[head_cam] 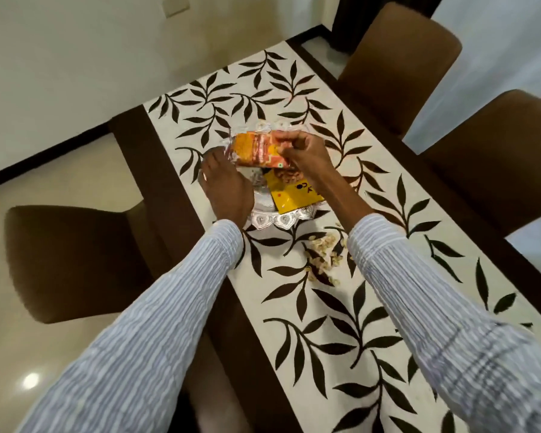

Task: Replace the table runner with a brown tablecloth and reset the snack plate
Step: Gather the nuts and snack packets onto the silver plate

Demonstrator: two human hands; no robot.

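Worktop point(156, 182): a dark wooden dining surface, flanked by brown upholstered chairs point(400, 67); no brown tablecloth is seen anywhere in view.
Table runner point(372, 323): cream with dark leaf motifs, laid flat along the full length of the worktop; its removal is judged not yet begun.
Snack plate point(281, 218): a silver plate with a scalloped rim, resting on the runner near the middle of the worktop; it is judged still to be cleared off.
Yellow packet point(294, 195): lying on the plate, partly hidden beneath the orange packet.
Orange snack packet point(256, 150): held above the far side of the plate.
Spilled snack pieces point(324, 256): a loose pale heap on the runner, just beside the plate's near rim.
Left hand point(228, 185): laid over the plate's left side, fingers reaching under the orange packet; whether they are clamped on it cannot be told.
Right hand point(306, 153): fingers pinched on the orange packet's right end.
Progress: an early stage is indicated; runner removal, cloth laying and plate resetting all remain.
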